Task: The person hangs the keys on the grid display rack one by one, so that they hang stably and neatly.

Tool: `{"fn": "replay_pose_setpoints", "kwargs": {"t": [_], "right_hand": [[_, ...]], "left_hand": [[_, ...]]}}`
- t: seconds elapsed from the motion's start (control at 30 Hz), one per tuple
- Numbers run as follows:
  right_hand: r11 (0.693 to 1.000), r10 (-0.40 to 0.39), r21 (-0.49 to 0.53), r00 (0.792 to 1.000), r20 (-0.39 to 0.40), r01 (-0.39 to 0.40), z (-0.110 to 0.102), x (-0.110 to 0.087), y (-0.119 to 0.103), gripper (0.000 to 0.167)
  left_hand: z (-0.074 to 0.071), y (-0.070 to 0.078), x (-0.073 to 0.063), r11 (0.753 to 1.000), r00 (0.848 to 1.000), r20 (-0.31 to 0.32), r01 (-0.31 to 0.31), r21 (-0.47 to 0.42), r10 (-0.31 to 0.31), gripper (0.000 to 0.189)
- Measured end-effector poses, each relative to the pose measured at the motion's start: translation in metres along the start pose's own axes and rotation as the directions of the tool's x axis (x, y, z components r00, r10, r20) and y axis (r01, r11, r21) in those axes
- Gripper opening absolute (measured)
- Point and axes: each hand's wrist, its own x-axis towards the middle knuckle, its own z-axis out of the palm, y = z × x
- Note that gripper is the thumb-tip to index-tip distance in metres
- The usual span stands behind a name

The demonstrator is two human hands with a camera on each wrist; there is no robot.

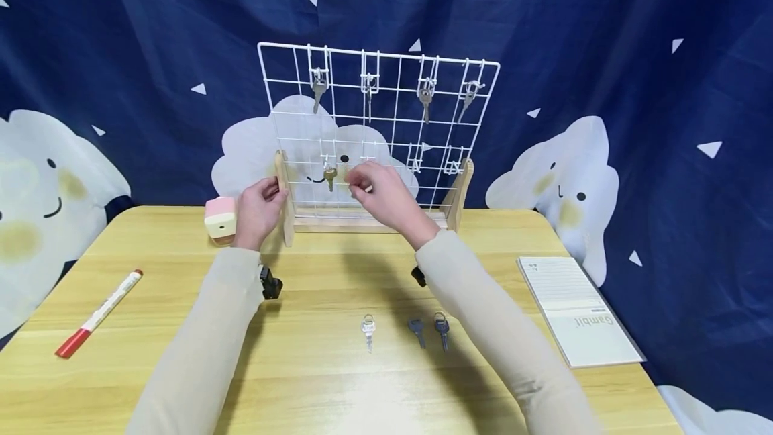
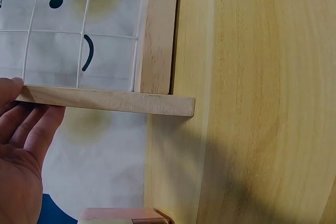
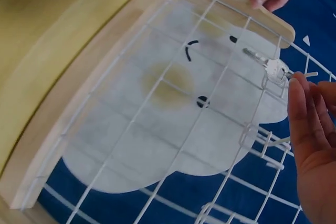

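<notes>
White wire grid (image 1: 396, 90), thin straight bars; pale grained wood base (image 1: 344, 227). Left hand (image 1: 260, 210) grips flat wooden side panel (image 2: 105, 99). Right hand (image 1: 386, 197) narrow, fingers loosely bent, just beside gold-toned key (image 1: 329, 178) on lower hook (image 1: 327, 161); contact we can't tell. Upper hooks (image 1: 319, 74) carry four metal keys (image 1: 319, 90); we see three loose keys (image 1: 369, 331) lying on woodgrain table (image 1: 302, 368).

This looks like a curtained-off desk spot, though whether in a home or a studio I cannot tell. Close behind the wire rack (image 1: 362, 225) hangs a dark blue curtain (image 1: 543, 32) printed with smiling clouds (image 1: 580, 153) — a playful, nursery-like pattern — and the wood-grain tabletop (image 1: 302, 374) carries a marker (image 1: 100, 314) left of the rack, a notepad (image 1: 580, 314) right.
</notes>
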Motion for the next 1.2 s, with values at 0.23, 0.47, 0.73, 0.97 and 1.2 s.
{"fn": "replay_pose_setpoints", "kwargs": {"t": [0.23, 0.47, 0.73, 0.97, 1.2], "right_hand": [[0.999, 0.008, 0.043, 0.998, 0.062, -0.01, -0.005, -0.035, 0.008, 0.011], [0.997, 0.048, 0.046, 0.982, 0.18, -0.057, 0.0, -0.071, 0.012, 0.009], [0.995, 0.096, 0.007, 0.961, 0.258, -0.101, 0.01, -0.097, 0.019, 0.01], [0.987, 0.143, 0.03, 0.937, 0.319, -0.161, 0.02, -0.116, 0.023, 0.016], [0.988, 0.131, 0.02, 0.9, 0.415, -0.154, 0.032, -0.133, 0.025, 0.024]], "left_hand": [[0.001, -0.001, 0.0, 1.0, 1.0, 0.0, 0.001, 0.01, -0.001, 0.044], [0.002, -0.001, 0.002, 1.0, 1.0, -0.001, -0.011, 0.004, 0.011, 0.044], [0.002, 0.0, 0.002, 1.0, 1.0, -0.002, -0.006, -0.002, 0.006, 0.043], [0.003, -0.001, 0.001, 1.0, 1.0, -0.01, -0.001, 0.007, 0.001, 0.044], [0.004, -0.003, 0.0, 1.0, 1.0, -0.007, 0.001, 0.009, -0.001, 0.044]]}}
